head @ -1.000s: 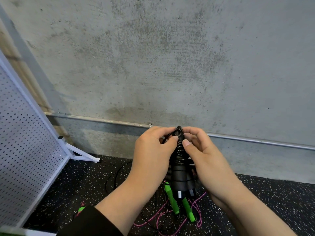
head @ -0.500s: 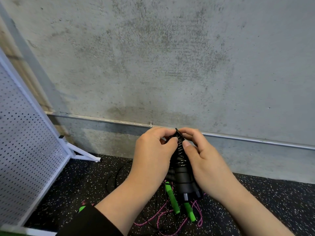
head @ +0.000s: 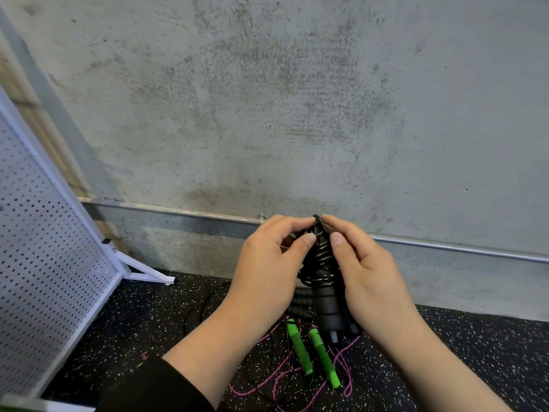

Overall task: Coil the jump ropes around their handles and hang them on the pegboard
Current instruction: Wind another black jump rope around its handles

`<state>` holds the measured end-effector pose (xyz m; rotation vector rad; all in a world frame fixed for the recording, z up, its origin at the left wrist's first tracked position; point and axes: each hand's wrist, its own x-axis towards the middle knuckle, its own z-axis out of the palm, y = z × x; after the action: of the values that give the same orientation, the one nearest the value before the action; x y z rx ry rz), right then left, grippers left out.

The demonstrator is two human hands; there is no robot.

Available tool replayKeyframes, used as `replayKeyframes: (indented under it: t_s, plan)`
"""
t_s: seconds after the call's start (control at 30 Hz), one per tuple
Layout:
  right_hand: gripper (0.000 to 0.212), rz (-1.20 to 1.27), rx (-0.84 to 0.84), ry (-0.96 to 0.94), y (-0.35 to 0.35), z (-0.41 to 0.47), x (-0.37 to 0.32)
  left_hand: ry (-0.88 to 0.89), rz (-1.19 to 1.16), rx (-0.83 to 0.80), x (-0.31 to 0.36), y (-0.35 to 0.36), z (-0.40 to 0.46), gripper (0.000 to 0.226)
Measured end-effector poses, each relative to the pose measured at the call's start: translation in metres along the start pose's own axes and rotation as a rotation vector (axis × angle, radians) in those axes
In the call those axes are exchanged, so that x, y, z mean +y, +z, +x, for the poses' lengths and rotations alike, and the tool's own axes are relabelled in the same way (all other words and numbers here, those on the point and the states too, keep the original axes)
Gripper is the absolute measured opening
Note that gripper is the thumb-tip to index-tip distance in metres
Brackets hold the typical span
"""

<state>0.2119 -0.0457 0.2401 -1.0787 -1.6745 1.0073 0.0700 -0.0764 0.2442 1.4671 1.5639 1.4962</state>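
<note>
Far left of the hands, a white pegboard (head: 44,263) is seen leaning on its stand. The left hand (head: 267,272) is curled round the top of a black jump rope (head: 322,281), whose cord is coiled about its handles, and the right hand (head: 365,275) pinches the same bundle from the other side. Below the hands, green handles (head: 312,352) and a pink cord (head: 279,379) are spread on the speckled floor (head: 475,352). Behind the hands, a pipe (head: 445,248) is run along the concrete wall (head: 267,99).

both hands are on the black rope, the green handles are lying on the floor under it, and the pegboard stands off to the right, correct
Not quite: the pegboard stands off to the left, as the head view shows. The rest holds: left hand and right hand hold the black rope, and the green handles lie on the floor under it.
</note>
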Motion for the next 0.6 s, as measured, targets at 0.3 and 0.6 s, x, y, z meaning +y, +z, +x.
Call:
replayKeyframes:
  t_s: [0.3, 0.6]
  plan:
    - [0.025, 0.470, -0.026, 0.312, -0.0072, 0.0017, 0.0007, 0.023, -0.028, -0.066, 0.0008, 0.0004, -0.0032, 0.027]
    - [0.031, 0.706, -0.274, 0.479, -0.0067, -0.0029, 0.0010, 0.066, -0.035, -0.153, 0.0000, 0.0010, -0.0035, 0.024]
